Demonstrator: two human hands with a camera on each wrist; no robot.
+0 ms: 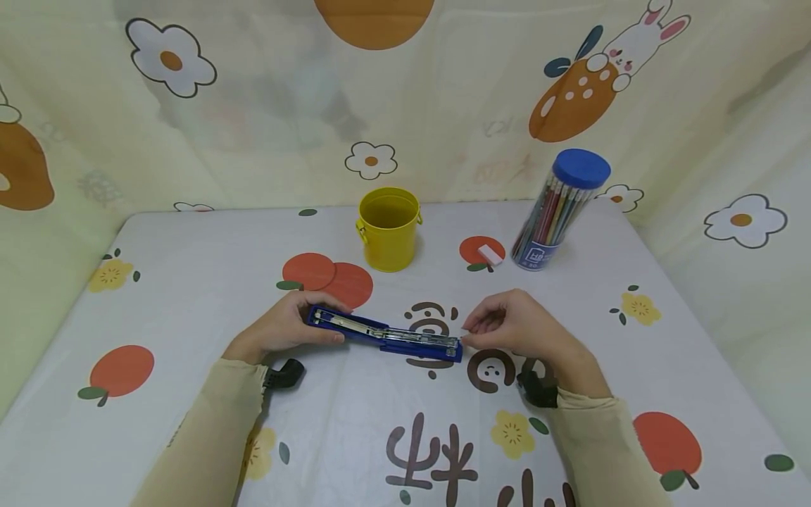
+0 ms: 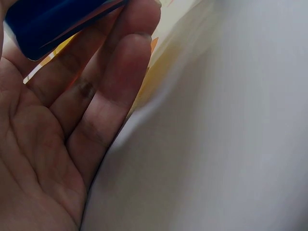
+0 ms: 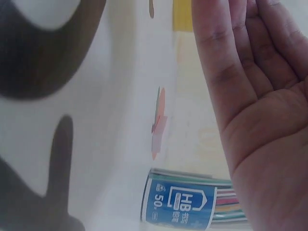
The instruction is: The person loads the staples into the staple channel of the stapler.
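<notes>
An opened-out blue stapler (image 1: pixel 386 334) lies across the middle of the head view, its metal channel facing up. My left hand (image 1: pixel 304 322) grips its left end, thumb along the near side and fingers behind. In the left wrist view, the stapler's blue end (image 2: pixel 53 29) shows by the curved fingers (image 2: pixel 127 67). My right hand (image 1: pixel 513 320) is at the stapler's right end, thumb and index fingertips close together right at the tip. I cannot tell whether they pinch something small. The right wrist view shows the right palm (image 3: pixel 274 130), with its fingertips out of frame.
Behind the stapler stands a yellow bucket (image 1: pixel 389 243). A clear tub of pencils (image 1: pixel 548 218) with a blue lid stands at the back right. Beside it lies a small white eraser (image 1: pixel 490 254). A patterned cloth (image 1: pixel 203 296) covers the table, and a curtain (image 1: pixel 266 105) hangs behind.
</notes>
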